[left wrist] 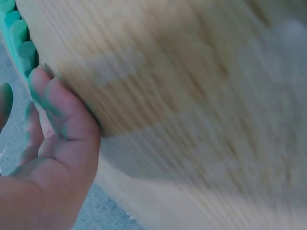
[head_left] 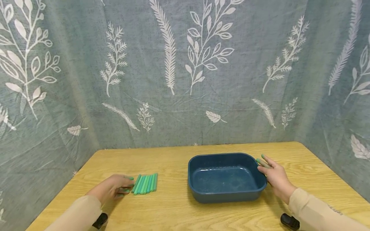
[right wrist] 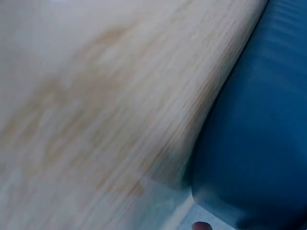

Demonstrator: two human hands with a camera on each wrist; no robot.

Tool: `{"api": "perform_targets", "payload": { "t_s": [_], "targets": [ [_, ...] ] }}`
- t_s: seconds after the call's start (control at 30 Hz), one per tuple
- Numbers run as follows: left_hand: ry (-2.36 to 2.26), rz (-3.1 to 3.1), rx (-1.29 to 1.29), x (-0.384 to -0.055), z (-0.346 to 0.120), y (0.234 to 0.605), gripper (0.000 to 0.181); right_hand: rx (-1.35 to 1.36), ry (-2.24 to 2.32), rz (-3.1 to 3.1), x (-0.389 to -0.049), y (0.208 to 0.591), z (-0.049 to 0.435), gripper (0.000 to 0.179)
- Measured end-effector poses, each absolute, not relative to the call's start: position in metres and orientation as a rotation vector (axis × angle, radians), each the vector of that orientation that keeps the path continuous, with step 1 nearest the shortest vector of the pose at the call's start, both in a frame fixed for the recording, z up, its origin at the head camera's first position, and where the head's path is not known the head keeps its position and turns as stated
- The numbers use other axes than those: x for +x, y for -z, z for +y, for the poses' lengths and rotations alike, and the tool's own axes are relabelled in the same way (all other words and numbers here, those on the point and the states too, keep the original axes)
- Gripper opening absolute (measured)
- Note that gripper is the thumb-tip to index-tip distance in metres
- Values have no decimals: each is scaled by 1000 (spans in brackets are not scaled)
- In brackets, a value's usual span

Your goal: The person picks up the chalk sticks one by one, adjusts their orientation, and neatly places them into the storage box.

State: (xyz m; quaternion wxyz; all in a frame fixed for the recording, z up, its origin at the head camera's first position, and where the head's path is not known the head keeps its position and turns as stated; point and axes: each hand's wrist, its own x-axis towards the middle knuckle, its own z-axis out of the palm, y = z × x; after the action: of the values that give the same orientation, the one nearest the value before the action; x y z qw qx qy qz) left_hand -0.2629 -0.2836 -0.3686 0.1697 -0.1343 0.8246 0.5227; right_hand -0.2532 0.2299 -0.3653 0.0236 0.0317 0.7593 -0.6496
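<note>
Several round green sticks [head_left: 145,183], in lighter and darker shades, lie side by side in a row on the table. Just left of them is my left hand [head_left: 117,185], fingers loosely bent with green on the tips. The left wrist view has these fingertips right at the round end of a darker stick [left wrist: 27,51]. A dark blue rectangular basin [head_left: 226,197] stands upright to the right, with nothing inside. My right hand [head_left: 277,177] is at its right end, thumb at the rim and fingers extended; the right wrist view shows mostly the basin's outer wall [right wrist: 254,139].
The wood-grain table [head_left: 170,210] ends at the back against a grey-green leaf-print cloth [head_left: 173,118], which also hangs along both sides. Black devices [head_left: 100,220] sit beneath both wrists, next to the beige sleeves [head_left: 76,213].
</note>
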Motion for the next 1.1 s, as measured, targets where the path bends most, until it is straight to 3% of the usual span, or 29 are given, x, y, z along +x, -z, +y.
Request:
{"api": "perform_targets", "payload": {
  "t_s": [0.5, 0.67, 1.1],
  "targets": [
    [-1382, 2424, -351, -278, -272, 371, 45, 143, 2023, 2324, -250, 365, 237, 65],
    [-1349, 2447, -319, -278, -274, 370, 51, 127, 2009, 2325, -251, 363, 236, 66],
    [-1351, 2440, -281, -269, -290, 371, 46, 107, 2002, 2299, -254, 366, 229, 65]
  ]
}}
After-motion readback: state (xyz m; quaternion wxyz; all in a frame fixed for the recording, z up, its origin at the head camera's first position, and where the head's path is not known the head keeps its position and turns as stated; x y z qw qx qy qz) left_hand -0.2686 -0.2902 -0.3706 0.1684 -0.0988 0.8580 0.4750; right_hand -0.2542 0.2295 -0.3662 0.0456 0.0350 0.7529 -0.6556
